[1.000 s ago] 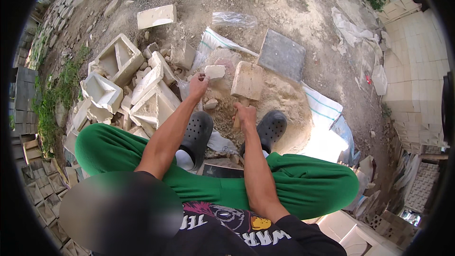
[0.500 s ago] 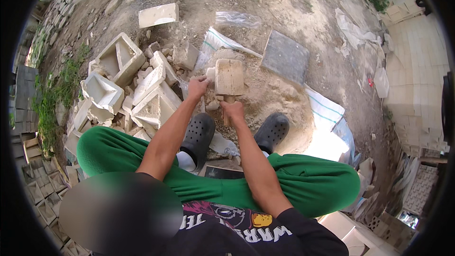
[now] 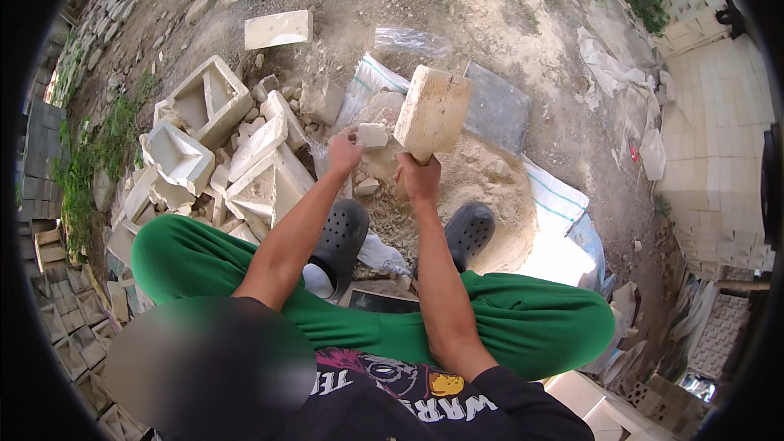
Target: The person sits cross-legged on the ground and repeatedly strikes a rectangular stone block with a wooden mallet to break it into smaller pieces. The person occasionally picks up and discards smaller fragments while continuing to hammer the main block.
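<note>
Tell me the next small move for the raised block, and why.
Probably bring the pale block down onto the small stone piece. The right hand holds the block lifted above the sandy heap, while the left hand steadies that piece just below it.

Broken hollow stone blocks (image 3: 214, 151) lie left of a dark grey slab (image 3: 496, 108).

Bare forearms and bare left hand (image 3: 345, 152) and right hand (image 3: 420, 178), bright green trousers (image 3: 531, 322) worn loose, dark perforated clogs (image 3: 469, 233), black short-sleeved shirt (image 3: 425, 400) printed with pale lettering and a coloured graphic
</note>
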`<state>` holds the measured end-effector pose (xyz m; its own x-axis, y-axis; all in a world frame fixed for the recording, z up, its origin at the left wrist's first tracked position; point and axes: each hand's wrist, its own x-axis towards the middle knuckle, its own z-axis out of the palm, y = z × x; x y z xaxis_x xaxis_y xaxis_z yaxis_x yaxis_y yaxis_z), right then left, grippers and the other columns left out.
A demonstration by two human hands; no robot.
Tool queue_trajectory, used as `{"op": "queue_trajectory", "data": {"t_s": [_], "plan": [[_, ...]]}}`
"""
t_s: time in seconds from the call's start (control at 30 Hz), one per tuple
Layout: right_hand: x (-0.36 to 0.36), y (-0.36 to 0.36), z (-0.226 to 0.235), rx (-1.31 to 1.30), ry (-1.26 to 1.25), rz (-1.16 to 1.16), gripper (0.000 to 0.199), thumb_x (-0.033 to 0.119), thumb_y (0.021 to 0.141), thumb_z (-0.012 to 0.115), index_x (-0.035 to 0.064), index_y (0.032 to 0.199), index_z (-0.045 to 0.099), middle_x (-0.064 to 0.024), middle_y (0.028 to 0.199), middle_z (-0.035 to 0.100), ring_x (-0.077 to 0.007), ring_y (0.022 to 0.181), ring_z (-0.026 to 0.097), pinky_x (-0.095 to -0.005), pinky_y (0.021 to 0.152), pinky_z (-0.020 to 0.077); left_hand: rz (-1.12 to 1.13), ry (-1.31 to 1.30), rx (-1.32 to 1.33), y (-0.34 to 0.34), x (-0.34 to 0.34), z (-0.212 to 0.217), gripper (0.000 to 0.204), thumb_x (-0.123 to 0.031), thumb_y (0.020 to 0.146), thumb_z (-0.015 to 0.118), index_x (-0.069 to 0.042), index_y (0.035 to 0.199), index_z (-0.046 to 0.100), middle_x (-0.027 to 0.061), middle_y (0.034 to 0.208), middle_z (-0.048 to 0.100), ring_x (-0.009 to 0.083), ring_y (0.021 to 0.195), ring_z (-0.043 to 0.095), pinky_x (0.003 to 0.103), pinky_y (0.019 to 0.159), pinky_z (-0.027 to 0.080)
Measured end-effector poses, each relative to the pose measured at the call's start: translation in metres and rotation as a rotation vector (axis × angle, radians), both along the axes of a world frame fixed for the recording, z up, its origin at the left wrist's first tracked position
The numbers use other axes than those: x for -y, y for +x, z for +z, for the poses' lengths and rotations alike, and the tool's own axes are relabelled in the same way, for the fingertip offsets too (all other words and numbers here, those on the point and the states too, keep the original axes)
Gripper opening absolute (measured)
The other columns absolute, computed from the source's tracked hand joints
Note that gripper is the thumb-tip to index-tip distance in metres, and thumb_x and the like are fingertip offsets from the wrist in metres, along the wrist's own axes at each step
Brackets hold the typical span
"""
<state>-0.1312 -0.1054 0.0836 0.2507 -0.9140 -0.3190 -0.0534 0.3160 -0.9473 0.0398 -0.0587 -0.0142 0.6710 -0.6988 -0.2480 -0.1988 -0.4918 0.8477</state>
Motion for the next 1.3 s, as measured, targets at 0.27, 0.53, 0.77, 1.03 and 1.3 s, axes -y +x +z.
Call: {"op": "queue_trajectory", "data": {"t_s": [0.27, 0.53, 0.77, 1.03, 1.3], "plan": [[-0.028, 0.0, -0.061, -0.405, 0.441, 0.201, 0.024, 0.019, 0.073, 0.071, -0.0033, 0.069, 0.064, -0.0098, 0.059, 0.062, -0.0198, 0.047, 0.062, -0.0331, 0.045, 0.0493, 0.071, -0.039, -0.106, 0.017, -0.006, -0.029, 0.041, -0.02, 0.08, 0.071, -0.003, 0.117, 0.067, 0.0133, 0.099, 0.073, 0.0231, 0.09, 0.07, 0.034, 0.081, 0.053], [-0.029, -0.014, -0.025, -0.306, 0.263, 0.126, 0.026, 0.02, 0.074, 0.072, -0.0039, 0.073, 0.064, -0.0088, 0.06, 0.063, -0.019, 0.045, 0.061, -0.0336, 0.044, 0.0491, 0.041, 0.088, 0.037, 0.002, -0.013, -0.001, 0.039, -0.015, 0.084, 0.07, 0.002, 0.119, 0.064, 0.0143, 0.101, 0.072, 0.0168, 0.09, 0.068, 0.028, 0.078, 0.052], [-0.019, 0.004, -0.045, -0.289, -0.191, -0.018, 0.038, 0.029, 0.072, 0.071, -0.0037, 0.091, 0.067, -0.0133, 0.065, 0.066, -0.0225, 0.049, 0.064, -0.0356, 0.051, 0.0517, 0.114, -0.068, -0.215, 0.003, -0.011, -0.024, 0.038, -0.007, 0.083, 0.07, 0.003, 0.12, 0.064, 0.0099, 0.097, 0.071, 0.014, 0.079, 0.064, 0.029, 0.071, 0.052], [-0.038, -0.026, -0.056, -0.482, 0.304, 0.226, 0.03, 0.022, 0.069, 0.073, -0.007, 0.076, 0.065, -0.0123, 0.061, 0.065, -0.0208, 0.047, 0.063, -0.0359, 0.048, 0.0512, 0.151, -0.096, -0.392, 0.008, -0.021, -0.03, 0.039, -0.004, 0.083, 0.069, 0.002, 0.121, 0.062, 0.0082, 0.094, 0.069, 0.0119, 0.073, 0.062, 0.026, 0.059, 0.049], [-0.028, -0.007, -0.014, -0.334, -0.195, 0.001, 0.037, 0.026, 0.072, 0.071, -0.0064, 0.09, 0.066, -0.019, 0.077, 0.07, -0.0299, 0.071, 0.07, -0.0397, 0.066, 0.0527, 0.176, -0.014, -0.254, 0.01, -0.024, -0.038, 0.043, -0.017, 0.078, 0.076, 0.003, 0.115, 0.067, 0.0148, 0.104, 0.072, 0.02, 0.092, 0.069, 0.031, 0.082, 0.053]]}}
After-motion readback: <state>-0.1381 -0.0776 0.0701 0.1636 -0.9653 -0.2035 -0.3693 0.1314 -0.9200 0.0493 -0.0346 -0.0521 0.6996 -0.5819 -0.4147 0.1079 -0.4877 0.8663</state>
